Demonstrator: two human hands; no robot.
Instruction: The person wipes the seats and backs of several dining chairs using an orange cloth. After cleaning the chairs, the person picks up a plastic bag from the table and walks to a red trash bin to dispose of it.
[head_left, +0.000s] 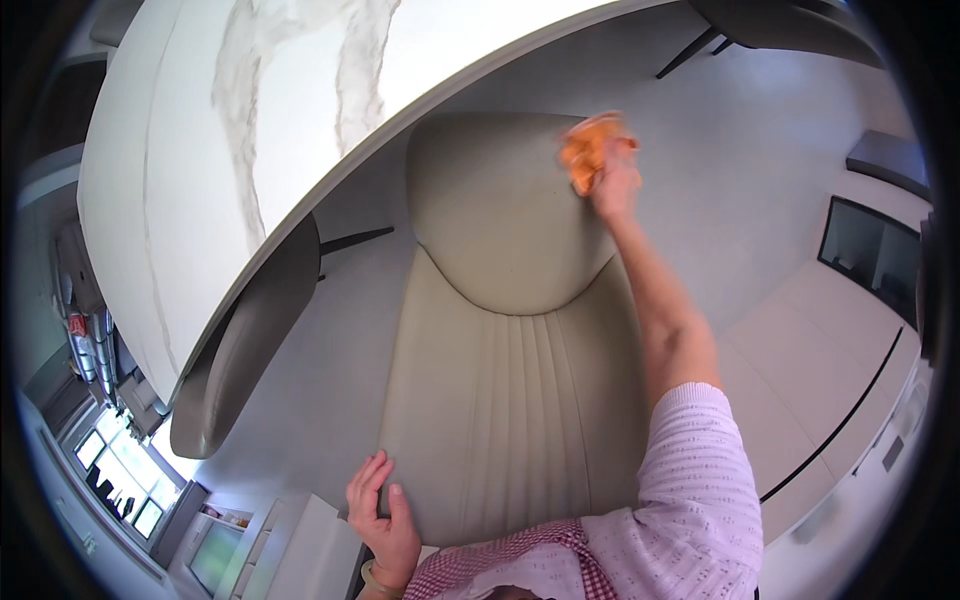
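A beige upholstered chair (517, 405), leather-like in look, stands directly before me. Its nearer section has lengthwise pleats, and a curved seam divides it from the rounded far section (502, 210). My right hand (616, 180) reaches out to the far right edge of that rounded section. It grips a crumpled orange cloth (592, 150), blurred and lying against the chair's edge. At the near left side of the pleated section is my left hand (382, 517), holding nothing, thumb apart from the fingers. Whether its fingertips touch the upholstery is hard to tell.
A white marble-patterned table (300, 97) with a curved edge overhangs the upper left. Another chair (251, 352) is tucked partly beneath it, and a dark-legged chair (787, 34) stands at upper right. Grey floor (720, 187) surrounds the chair. Pale cabinets (795, 382) line the right side.
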